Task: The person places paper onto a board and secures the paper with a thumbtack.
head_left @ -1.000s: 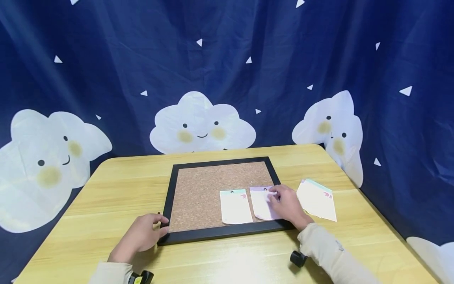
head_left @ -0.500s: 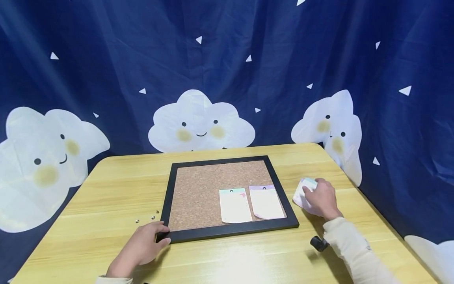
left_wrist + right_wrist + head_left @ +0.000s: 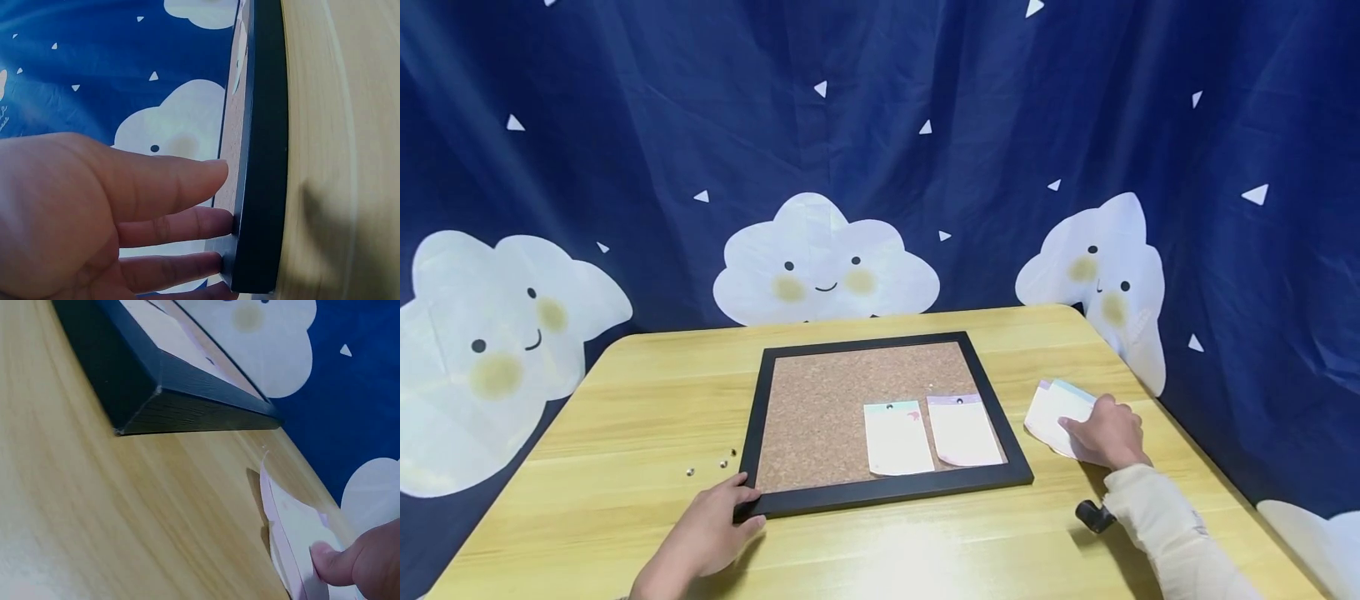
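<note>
A black-framed cork board (image 3: 827, 417) lies on the table, with two note sheets fixed on its right half: a green-topped one (image 3: 899, 442) and a purple-topped one (image 3: 964, 433). My left hand (image 3: 703, 533) rests at the board's near left corner. In the left wrist view its fingers (image 3: 181, 226) are fairly straight and touch the frame (image 3: 262, 156). To the right of the board, my right hand (image 3: 1111, 433) pinches loose note sheets (image 3: 1051, 417) at their right side. The thumb (image 3: 337, 562) lies on the top sheet (image 3: 300, 525); the other fingers are hidden beyond it.
Several small pushpins (image 3: 723, 463) lie on the table left of the board. A dark blue curtain (image 3: 880, 150) with white clouds hangs behind the wooden table (image 3: 662, 375). A black wrist device (image 3: 1094, 516) sticks out below my right sleeve.
My right hand has left the purple-topped sheet and moved right to the loose sheets, which it lifted and shifted. My left hand has slid slightly toward me at the corner, uncovering the pushpins.
</note>
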`<action>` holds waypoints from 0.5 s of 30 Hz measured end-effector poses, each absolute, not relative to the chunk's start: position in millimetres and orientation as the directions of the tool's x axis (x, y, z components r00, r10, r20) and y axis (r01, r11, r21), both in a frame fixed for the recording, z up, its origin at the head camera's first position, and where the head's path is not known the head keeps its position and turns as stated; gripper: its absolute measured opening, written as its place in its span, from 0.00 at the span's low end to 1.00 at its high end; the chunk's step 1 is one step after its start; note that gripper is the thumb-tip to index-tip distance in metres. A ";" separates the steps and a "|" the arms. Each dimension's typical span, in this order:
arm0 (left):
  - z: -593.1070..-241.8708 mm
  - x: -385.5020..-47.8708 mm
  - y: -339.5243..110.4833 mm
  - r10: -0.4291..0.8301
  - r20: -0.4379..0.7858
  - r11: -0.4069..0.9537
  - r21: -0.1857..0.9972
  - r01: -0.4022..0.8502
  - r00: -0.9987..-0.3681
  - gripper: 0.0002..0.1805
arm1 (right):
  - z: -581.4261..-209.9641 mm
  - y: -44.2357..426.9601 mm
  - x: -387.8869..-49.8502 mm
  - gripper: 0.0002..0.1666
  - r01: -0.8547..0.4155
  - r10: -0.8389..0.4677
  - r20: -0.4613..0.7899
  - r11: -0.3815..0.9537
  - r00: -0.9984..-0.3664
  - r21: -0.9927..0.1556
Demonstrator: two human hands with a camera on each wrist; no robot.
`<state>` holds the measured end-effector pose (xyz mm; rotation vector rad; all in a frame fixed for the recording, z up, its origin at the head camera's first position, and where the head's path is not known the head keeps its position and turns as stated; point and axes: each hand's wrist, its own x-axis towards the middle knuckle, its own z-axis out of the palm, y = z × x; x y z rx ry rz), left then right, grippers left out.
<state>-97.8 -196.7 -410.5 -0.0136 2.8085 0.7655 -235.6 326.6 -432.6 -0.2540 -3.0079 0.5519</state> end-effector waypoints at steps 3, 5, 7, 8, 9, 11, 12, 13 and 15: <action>-410.6 -97.2 -196.5 0.053 -0.221 0.860 0.505 -0.068 -0.974 0.20 | -430.7 328.8 -235.3 0.36 0.127 0.161 0.056 0.911 -0.985 -0.393; -410.6 -96.8 -196.6 0.055 -0.219 0.858 0.509 -0.066 -0.974 0.20 | -428.7 329.9 -235.6 0.35 0.126 0.160 0.047 0.899 -0.986 -0.420; -410.7 -96.6 -196.8 0.058 -0.218 0.857 0.511 -0.063 -0.974 0.20 | -426.8 331.1 -236.3 0.37 0.141 0.172 0.029 0.884 -0.985 -0.446; -410.8 -96.6 -196.9 0.060 -0.219 0.857 0.511 -0.062 -0.974 0.20 | -426.2 331.7 -236.5 0.39 0.150 0.180 0.023 0.877 -0.983 -0.456; -410.8 -96.5 -197.0 0.061 -0.220 0.857 0.511 -0.062 -0.974 0.21 | -426.2 332.4 -236.7 0.42 0.161 0.191 0.018 0.869 -0.981 -0.468; -410.5 -96.4 -197.2 0.065 -0.221 0.858 0.510 -0.058 -0.973 0.21 | -427.1 333.1 -236.9 0.48 0.177 0.214 0.019 0.851 -0.977 -0.494; -410.4 -96.3 -197.3 0.066 -0.221 0.859 0.508 -0.058 -0.973 0.21 | -428.6 333.4 -236.9 0.50 0.183 0.227 0.025 0.842 -0.974 -0.507; -410.3 -96.3 -197.3 0.066 -0.223 0.860 0.506 -0.058 -0.973 0.21 | -430.2 333.7 -236.8 0.51 0.181 0.235 0.040 0.835 -0.971 -0.519; -410.3 -96.5 -197.4 0.066 -0.224 0.862 0.504 -0.058 -0.972 0.21 | -433.9 333.9 -236.4 0.51 0.170 0.250 0.078 0.822 -0.965 -0.543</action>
